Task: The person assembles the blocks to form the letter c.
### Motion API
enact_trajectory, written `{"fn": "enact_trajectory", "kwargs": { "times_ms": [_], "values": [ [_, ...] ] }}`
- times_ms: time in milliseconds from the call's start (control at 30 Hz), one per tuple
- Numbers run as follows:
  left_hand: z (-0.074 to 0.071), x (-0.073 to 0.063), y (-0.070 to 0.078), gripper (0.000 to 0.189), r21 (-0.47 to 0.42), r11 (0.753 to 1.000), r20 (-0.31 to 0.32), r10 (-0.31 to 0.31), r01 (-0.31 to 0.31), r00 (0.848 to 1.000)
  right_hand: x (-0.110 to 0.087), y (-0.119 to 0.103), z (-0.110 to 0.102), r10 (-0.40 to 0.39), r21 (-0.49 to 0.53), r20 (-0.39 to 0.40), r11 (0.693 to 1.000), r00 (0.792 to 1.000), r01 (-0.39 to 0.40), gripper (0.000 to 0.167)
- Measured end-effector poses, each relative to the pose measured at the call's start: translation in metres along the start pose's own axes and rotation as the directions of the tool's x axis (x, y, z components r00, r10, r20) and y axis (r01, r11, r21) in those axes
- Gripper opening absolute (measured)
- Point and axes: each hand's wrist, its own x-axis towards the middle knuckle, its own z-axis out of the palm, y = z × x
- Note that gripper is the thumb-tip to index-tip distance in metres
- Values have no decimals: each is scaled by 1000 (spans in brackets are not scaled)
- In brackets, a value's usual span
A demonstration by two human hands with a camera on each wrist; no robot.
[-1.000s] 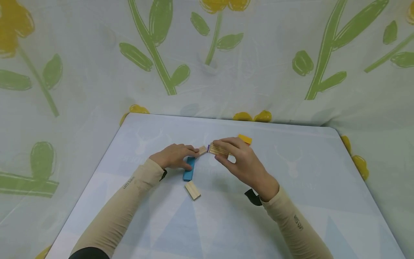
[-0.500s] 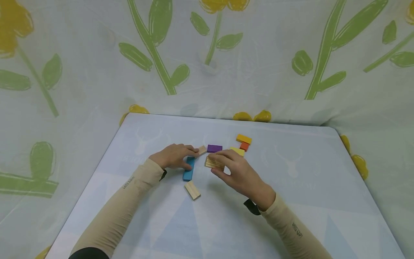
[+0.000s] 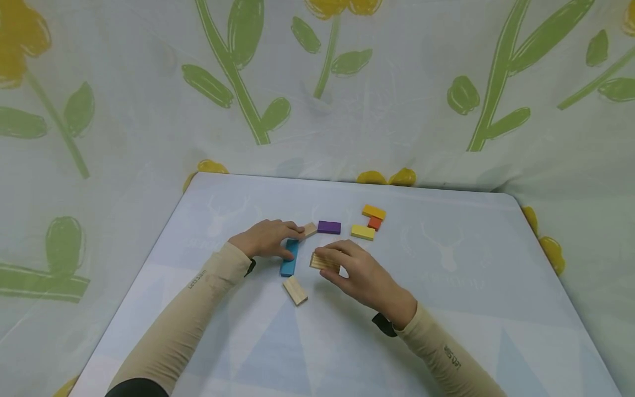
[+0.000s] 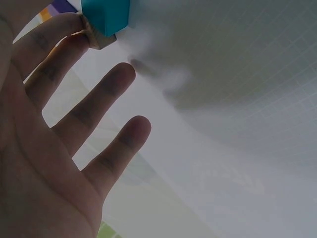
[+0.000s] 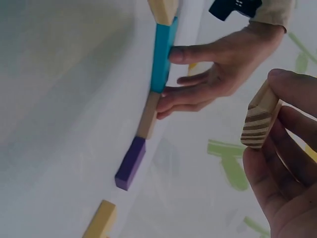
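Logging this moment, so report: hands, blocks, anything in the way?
Right hand holds wooden block, raised. Left hand touches blue block. Nothing visibly blocking either.

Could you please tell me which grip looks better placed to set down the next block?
Probably the right grip: it pinches a wooden block above the table, whereas the left grip touches the blue block and seems busy steadying it.
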Motion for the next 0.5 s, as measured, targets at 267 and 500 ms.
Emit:
{"fn": "enact_trajectory", "kwargs": {
  "times_ms": [267,500],
  "values": [
    [1,0,-2,60,5,1000,-4,13,-13,1000,-10,1,13,23,-17,124,1000,992,-21,39],
    [2,1,-4,60,1,1000,-12,18,-18,1000,-19,3,23,46,-6,208,999,977,-46,39]
  ]
}}
